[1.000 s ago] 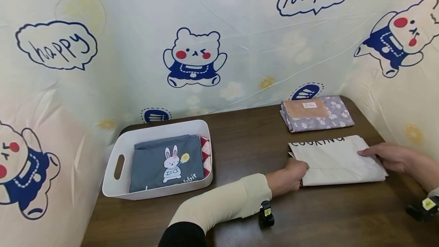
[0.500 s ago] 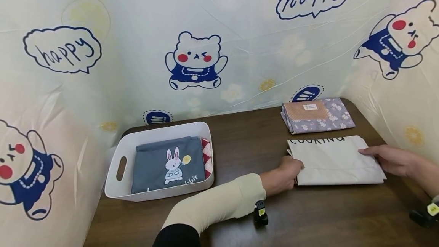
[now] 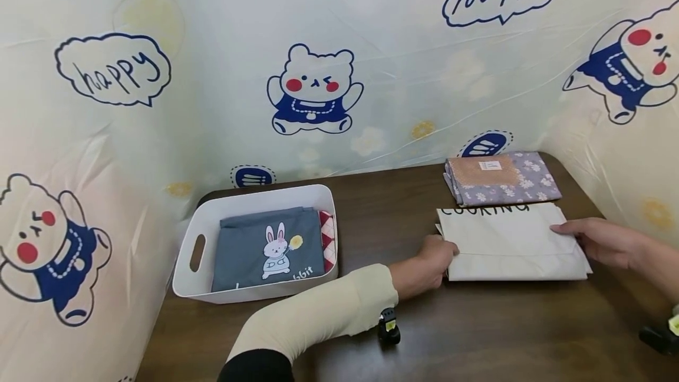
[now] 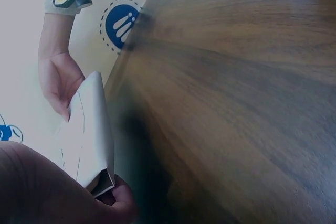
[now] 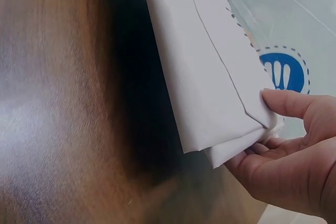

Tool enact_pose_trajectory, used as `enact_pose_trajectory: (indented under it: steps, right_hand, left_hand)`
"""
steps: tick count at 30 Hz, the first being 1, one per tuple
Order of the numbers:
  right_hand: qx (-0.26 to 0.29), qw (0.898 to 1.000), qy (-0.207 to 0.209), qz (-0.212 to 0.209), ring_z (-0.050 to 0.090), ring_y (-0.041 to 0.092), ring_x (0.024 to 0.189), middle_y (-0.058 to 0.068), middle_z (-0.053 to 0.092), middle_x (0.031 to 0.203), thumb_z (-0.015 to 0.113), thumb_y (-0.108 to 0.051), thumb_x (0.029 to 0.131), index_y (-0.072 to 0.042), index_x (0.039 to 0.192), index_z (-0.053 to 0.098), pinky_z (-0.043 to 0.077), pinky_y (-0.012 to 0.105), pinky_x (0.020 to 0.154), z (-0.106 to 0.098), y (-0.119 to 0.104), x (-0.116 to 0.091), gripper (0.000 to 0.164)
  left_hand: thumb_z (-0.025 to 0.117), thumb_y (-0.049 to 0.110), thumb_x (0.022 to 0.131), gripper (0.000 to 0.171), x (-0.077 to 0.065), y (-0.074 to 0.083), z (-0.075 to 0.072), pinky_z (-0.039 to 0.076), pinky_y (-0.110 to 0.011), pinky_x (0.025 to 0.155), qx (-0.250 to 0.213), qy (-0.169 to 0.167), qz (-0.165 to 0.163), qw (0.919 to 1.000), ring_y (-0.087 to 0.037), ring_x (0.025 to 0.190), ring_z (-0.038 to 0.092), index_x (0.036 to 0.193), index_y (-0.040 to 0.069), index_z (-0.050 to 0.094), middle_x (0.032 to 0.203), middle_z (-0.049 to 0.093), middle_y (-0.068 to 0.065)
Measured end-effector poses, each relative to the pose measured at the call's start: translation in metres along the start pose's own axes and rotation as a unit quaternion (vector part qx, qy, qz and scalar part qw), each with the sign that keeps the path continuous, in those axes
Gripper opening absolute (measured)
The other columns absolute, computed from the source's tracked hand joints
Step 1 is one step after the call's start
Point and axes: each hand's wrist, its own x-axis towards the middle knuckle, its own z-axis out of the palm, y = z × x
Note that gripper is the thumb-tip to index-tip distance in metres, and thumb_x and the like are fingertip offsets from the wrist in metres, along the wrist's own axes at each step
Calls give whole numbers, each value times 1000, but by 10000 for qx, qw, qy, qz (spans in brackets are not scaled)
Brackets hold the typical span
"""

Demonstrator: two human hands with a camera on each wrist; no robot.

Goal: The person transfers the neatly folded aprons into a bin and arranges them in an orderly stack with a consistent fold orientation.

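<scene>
brown table [image 3: 477,335]; left grip [image 3: 436,259], right grip [image 3: 605,241] clamped on white cloth [image 3: 509,243]; lettering [image 3: 485,210] cut off at far edge

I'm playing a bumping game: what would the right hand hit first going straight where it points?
The folded white cloth: the right hand pinches its end. Past that, maybe the left hand, but depth is unclear.

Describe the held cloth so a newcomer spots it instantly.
On the brown table, look right of the white bin. A person's left hand and right hand hold a folded cloth there. Unlike the purple floral cloth behind it, it's white with black COOKING lettering.
</scene>
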Motion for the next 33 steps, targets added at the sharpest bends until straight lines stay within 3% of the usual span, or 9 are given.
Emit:
enact_pose_trajectory:
  steps: [3,8,13,15,21,25,28,33]
  right_hand:
    - [-84,10000,36,-15,59,5,98,-11,61,107,44,-20,110,-11,115,62,55,29,88,2,-4,0,21]
    - [-134,9998,3,-119,61,5,97,-13,65,104,44,-19,110,-17,110,65,56,29,87,5,-11,-1,21]
    - [-241,9997,50,-70,60,6,98,-13,64,105,45,-22,110,-15,115,63,56,30,88,8,-19,-2,20]
    - [-318,9994,91,-47,59,7,98,-12,64,106,45,-24,110,-11,119,61,56,30,88,9,-22,-2,22]
    - [-477,9988,92,51,60,10,101,-10,65,108,45,-26,110,-1,133,52,55,33,90,14,-28,0,35]
    - [-554,9984,50,31,60,10,102,-10,63,111,46,-28,110,7,142,43,55,32,91,17,-33,0,48]
    - [-494,9988,2,-54,61,10,102,-10,64,111,46,-29,110,3,139,48,55,32,91,21,-36,0,44]
    - [-245,9995,-61,-175,64,10,99,-10,67,106,45,-25,110,-12,121,60,56,32,89,37,-42,-1,23]
  left_hand:
    - [60,-5,86,14,0,3,-7,39,-24,55,78,-74,-15,9999,-16,60,44,100,-3,63,81,51,-4]
    - [60,-5,87,5,-1,8,-15,39,-23,53,93,-70,-7,9999,-14,56,43,88,-1,62,74,50,-1]
    - [61,-5,86,4,-4,12,-22,35,-23,52,173,-63,9,9998,-13,53,37,86,-1,61,70,47,0]
    - [61,-6,86,5,-5,13,-26,37,-22,52,156,-133,-1,9998,-12,53,40,87,0,61,70,48,1]
    - [59,-4,90,7,-7,18,-39,54,-25,62,26,-522,-74,9986,-13,69,63,93,0,63,81,63,-3]
    - [59,-3,90,10,-6,22,-48,52,-24,60,136,-578,-56,9982,-12,67,62,98,-2,66,80,64,-3]
    - [60,-3,90,14,-8,26,-56,49,-21,58,215,-580,-31,9981,-10,64,59,102,-2,68,78,62,-1]
    - [59,-2,91,19,-15,31,-73,54,-24,63,245,-705,-53,9972,-9,68,63,109,-3,67,82,66,-3]
